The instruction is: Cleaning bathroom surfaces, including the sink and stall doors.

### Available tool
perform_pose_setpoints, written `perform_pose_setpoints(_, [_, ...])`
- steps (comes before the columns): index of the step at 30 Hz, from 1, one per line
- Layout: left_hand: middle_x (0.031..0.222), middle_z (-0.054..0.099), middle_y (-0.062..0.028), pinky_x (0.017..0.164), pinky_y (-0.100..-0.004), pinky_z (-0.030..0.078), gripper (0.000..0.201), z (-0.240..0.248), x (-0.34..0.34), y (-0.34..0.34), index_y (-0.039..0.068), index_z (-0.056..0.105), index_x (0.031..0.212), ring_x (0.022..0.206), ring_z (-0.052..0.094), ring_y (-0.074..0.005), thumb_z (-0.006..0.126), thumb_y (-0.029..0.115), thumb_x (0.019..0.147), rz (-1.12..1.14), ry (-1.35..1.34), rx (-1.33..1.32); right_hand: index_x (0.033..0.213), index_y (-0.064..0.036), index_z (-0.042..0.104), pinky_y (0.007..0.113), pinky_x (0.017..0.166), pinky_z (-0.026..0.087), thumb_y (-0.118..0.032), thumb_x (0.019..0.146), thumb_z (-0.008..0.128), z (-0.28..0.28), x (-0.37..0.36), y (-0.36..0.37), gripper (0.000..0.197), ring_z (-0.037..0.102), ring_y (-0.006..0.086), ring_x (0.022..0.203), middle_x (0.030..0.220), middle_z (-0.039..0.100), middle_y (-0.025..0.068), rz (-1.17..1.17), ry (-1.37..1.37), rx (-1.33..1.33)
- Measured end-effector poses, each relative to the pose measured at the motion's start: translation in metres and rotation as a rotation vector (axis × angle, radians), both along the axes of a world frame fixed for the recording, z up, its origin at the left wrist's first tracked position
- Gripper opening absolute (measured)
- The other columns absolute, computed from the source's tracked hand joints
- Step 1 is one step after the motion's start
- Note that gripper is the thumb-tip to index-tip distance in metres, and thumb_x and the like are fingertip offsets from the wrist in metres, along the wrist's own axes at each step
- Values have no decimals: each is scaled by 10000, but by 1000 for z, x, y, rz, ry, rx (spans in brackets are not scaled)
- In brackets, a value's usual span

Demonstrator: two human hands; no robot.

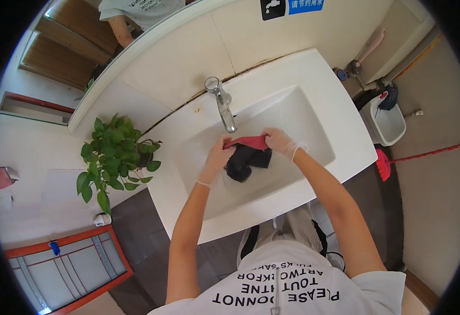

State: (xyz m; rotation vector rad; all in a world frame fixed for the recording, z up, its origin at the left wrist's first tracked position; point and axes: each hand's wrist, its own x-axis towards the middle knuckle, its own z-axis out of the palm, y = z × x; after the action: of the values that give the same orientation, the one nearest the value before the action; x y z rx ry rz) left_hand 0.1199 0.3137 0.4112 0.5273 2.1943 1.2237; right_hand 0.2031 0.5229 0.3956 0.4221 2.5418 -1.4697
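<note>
1. Red cloth (249, 142): over the basin of the white sink (345, 137). Join with dark cloth (244, 163) unclear; folds hide its shape.
2. Left hand (221, 157) and right hand (280, 142), thinly gloved, each pinch one end; red cloth spans between. Fingertips partly hidden.
3. Long axis: left to right, right end slightly higher in view. Dark cloth bunched bodyward.
4. Faucet (223, 105): spout just beyond red cloth.
</note>
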Motion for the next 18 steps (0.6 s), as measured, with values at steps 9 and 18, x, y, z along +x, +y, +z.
perform_pose_setpoints(9, [1361,203,-170,997,-435,230,859,-60,32,4,91,198,1328,1256,196,-337,680,243,634,-334,568,-487,1212,-197,442,371,976,273,-217,769,516,-14,37,-36,450,323,308,1180,1308,327,97,456,82,630])
perform_pose_setpoints(18, [1388,171,-102,1005,-483,173,904,-67,44,11,150,297,1302,1269,162,-322,715,430,551,-428,647,-740,1156,-253,517,485,1024,127,-303,770,508,-34,35,-26,389,151,301,1282,1373,255,10,796,-102,868])
